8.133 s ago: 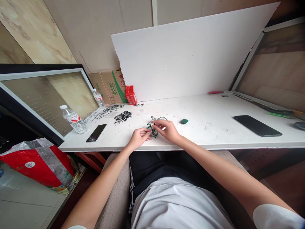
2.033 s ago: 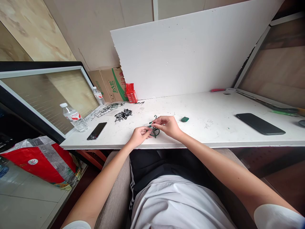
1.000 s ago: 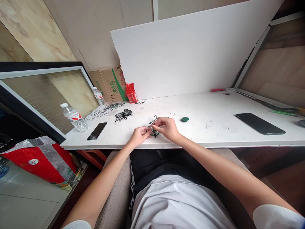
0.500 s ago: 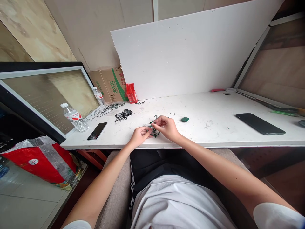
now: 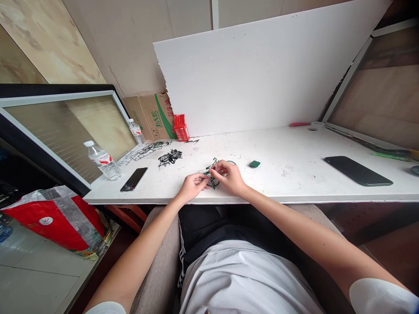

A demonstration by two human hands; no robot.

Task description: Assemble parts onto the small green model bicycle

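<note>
At the left of the worktop (image 5: 278, 187), a water bottle (image 5: 104, 162) stands beside a phone (image 5: 133, 179); black parts (image 5: 170, 158) lie beyond it. Left hand (image 5: 190, 188): grip pinching the left side of a small wheeled model (image 5: 213, 183), which is at the worktop's front edge, between the hands. Right hand (image 5: 232, 179): thumb and finger nearly together at the model's upper part; a small dark piece appears to be pinched there, too small to identify. Step in hand, as judged: fine fitting or adjusting at that upper part. The next move calls for a steady left grip and light, well-aligned right-hand pressure. A green ring (image 5: 231, 162) lies just beyond the right hand, a green lump (image 5: 254, 164) farther right. Against the frame half a second earlier, the left hand and model are essentially unchanged; more of the ring shows.
</note>
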